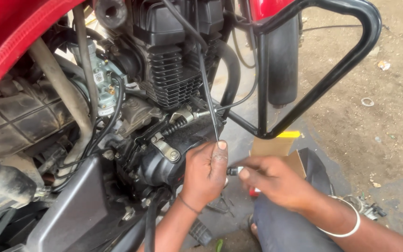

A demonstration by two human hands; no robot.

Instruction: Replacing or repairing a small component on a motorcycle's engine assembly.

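My left hand pinches a thin black cable between thumb and fingers, right beside the motorcycle's black engine side cover. From my fingers the cable runs up past the finned engine cylinder. My right hand, with a silver bangle on its wrist, holds a small black and silver fitting just to the right of my left hand. The two hands almost touch. A metal lever arm and a spring sit on the cover just above my left hand.
A black tubular crash guard frames the right side of the engine. The red tank and carburetor are at upper left. A cardboard box lies behind my hands. Small parts lie on the dirt ground.
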